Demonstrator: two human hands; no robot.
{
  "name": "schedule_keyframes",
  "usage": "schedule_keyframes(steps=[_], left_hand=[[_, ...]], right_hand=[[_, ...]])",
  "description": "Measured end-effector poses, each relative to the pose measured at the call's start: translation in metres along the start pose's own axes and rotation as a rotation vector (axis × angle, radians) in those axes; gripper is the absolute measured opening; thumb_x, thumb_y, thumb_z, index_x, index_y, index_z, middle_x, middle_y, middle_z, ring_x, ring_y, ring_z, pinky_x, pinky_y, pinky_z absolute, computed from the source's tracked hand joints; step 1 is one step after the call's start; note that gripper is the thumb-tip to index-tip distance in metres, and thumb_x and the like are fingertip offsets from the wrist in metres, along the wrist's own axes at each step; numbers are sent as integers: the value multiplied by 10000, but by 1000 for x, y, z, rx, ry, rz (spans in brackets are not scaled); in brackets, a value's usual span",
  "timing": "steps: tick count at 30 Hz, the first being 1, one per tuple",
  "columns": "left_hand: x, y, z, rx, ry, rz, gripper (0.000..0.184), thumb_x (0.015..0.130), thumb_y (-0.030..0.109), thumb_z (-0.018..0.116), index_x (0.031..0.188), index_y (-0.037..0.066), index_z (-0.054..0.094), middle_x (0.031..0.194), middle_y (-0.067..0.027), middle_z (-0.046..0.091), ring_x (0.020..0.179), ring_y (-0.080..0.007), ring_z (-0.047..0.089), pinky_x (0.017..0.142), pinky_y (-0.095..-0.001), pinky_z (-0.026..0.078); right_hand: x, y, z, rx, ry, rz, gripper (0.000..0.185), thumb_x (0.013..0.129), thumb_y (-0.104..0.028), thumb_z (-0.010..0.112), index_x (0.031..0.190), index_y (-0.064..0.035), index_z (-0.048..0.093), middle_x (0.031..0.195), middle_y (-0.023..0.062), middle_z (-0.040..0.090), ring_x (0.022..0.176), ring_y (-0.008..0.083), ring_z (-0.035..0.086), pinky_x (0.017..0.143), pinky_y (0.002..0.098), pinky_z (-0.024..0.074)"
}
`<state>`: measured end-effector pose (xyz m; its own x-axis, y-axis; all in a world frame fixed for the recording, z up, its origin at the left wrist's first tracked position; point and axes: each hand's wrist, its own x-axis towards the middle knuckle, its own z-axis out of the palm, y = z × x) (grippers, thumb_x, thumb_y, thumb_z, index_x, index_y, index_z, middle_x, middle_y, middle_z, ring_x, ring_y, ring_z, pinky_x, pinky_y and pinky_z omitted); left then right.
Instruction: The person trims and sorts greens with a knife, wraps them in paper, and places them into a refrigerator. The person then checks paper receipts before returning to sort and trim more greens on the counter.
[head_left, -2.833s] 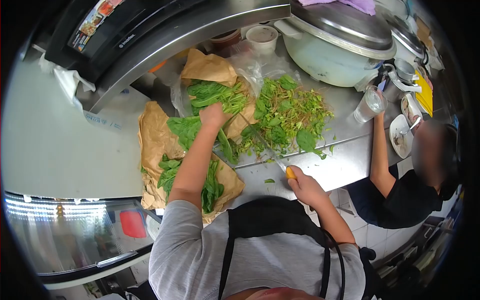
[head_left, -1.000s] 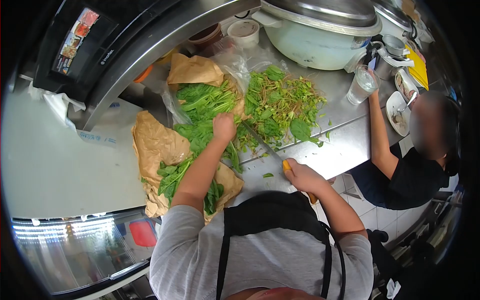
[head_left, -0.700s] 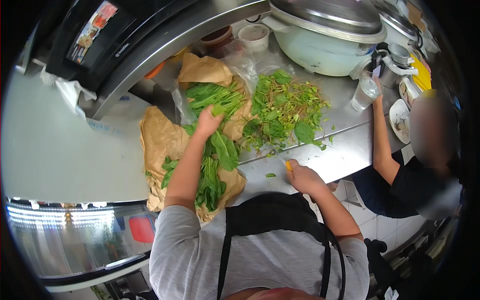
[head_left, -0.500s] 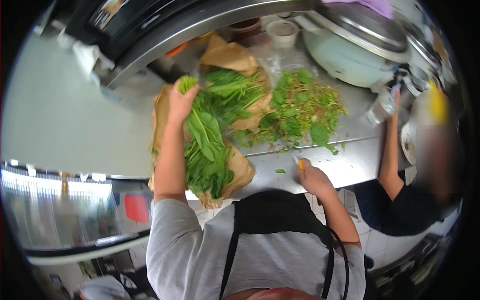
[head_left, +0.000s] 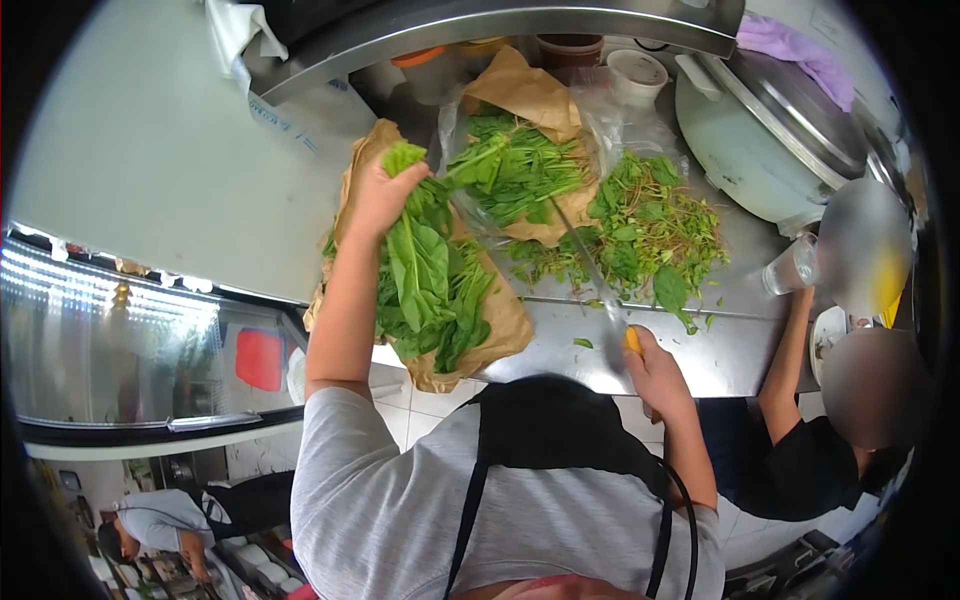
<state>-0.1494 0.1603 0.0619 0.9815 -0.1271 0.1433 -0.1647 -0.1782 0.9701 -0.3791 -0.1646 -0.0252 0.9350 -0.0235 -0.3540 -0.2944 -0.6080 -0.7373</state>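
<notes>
My left hand (head_left: pixel 385 195) is closed around a bunch of leafy greens (head_left: pixel 418 260), whose leaves hang down over more greens on brown paper (head_left: pixel 510 335). My right hand (head_left: pixel 655 370) grips a knife (head_left: pixel 590 258) by its yellow handle near the counter's front edge. The long blade points up and left toward a second heap of greens (head_left: pixel 520 165), which rests on brown paper (head_left: pixel 525 85) and clear plastic. Right of that heap, a pile of trimmed stems and leaves (head_left: pixel 655 220) lies directly on the metal counter (head_left: pixel 700 340).
At the back right stands a large lidded pot (head_left: pixel 750 150) with a purple cloth (head_left: pixel 795 55) above it. A white tub (head_left: pixel 636 75) sits at the back. To the right, another person (head_left: pixel 800 450) holds a clear glass (head_left: pixel 792 265). A metal rail (head_left: pixel 500 45) overhangs the back.
The view has shifted, so the counter sits differently in frame. The knife blade, barely visible before, now shows at full length. My left hand still holds the greens.
</notes>
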Motion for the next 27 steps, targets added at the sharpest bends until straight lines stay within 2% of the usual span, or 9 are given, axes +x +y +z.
schedule_keyframes(steps=[4, 7, 10, 11, 14, 18, 21, 24, 27], left_hand=[[25, -42, 39, 144, -156, -32, 243, 771, 102, 618, 988, 12, 556, 831, -44, 613, 768, -126, 575, 716, -257, 455], [41, -66, 68, 393, -210, 44, 438, 728, 146, 646, 1118, -9, 521, 965, -145, 616, 875, -218, 587, 771, -289, 452], [57, -110, 89, 742, -250, 262, 557, 689, 190, 666, 1175, -8, 479, 1052, -193, 585, 968, -297, 563, 831, -322, 434], [66, -126, 92, 629, -385, 160, 551, 673, 200, 665, 1158, 4, 491, 1046, -198, 584, 970, -316, 557, 832, -349, 432], [51, -89, 116, 747, -468, 23, 513, 678, 187, 657, 1139, 18, 507, 1023, -204, 586, 950, -314, 562, 809, -353, 438], [51, -89, 144, 801, -572, 42, 467, 683, 177, 662, 1099, 20, 522, 1004, -213, 580, 925, -333, 559, 798, -381, 435], [43, -101, 167, 940, -549, 16, 430, 688, 178, 665, 1070, 30, 537, 1024, -188, 566, 980, -327, 529, 838, -404, 409], [41, -103, 184, 1158, -550, 26, 382, 694, 175, 661, 1038, 42, 560, 1040, -164, 548, 1037, -317, 488, 873, -418, 381], [42, -106, 188, 1251, -486, 210, 385, 658, 167, 683, 1000, 35, 566, 977, -190, 561, 999, -339, 509, 846, -435, 407]], right_hand=[[24, -5, 12, 43, 54, -77, 417, 836, -258, 459, 1195, -51, 410, 840, 269, 585, 801, 408, 571, 715, 418, 446], [29, -10, 13, 79, 76, -138, 431, 839, -253, 464, 1214, -52, 398, 829, 263, 587, 792, 405, 574, 712, 408, 448], [28, -5, 13, 131, 35, -127, 433, 842, -253, 465, 1221, -56, 393, 839, 258, 590, 796, 394, 581, 712, 403, 450], [25, -4, 12, 141, 25, -99, 432, 843, -253, 465, 1221, -57, 392, 841, 257, 591, 797, 391, 582, 712, 402, 450], [15, -1, 6, 176, 20, -27, 433, 843, -254, 465, 1221, -58, 389, 839, 255, 592, 796, 390, 584, 712, 401, 451], [0, 12, 12, 212, 176, -2, 432, 842, -254, 468, 1221, -63, 384, 828, 256, 592, 795, 403, 579, 716, 410, 453], [-8, 8, 7, 139, 191, 121, 429, 841, -250, 469, 1220, -71, 380, 836, 261, 589, 805, 415, 571, 719, 426, 450], [-12, 17, 14, 129, 123, 101, 432, 845, -236, 461, 1232, -70, 367, 823, 260, 585, 797, 414, 576, 707, 415, 451], [-14, 16, 18, 140, 122, 99, 424, 844, -251, 464, 1215, -67, 377, 828, 269, 586, 801, 420, 567, 716, 446, 445]])
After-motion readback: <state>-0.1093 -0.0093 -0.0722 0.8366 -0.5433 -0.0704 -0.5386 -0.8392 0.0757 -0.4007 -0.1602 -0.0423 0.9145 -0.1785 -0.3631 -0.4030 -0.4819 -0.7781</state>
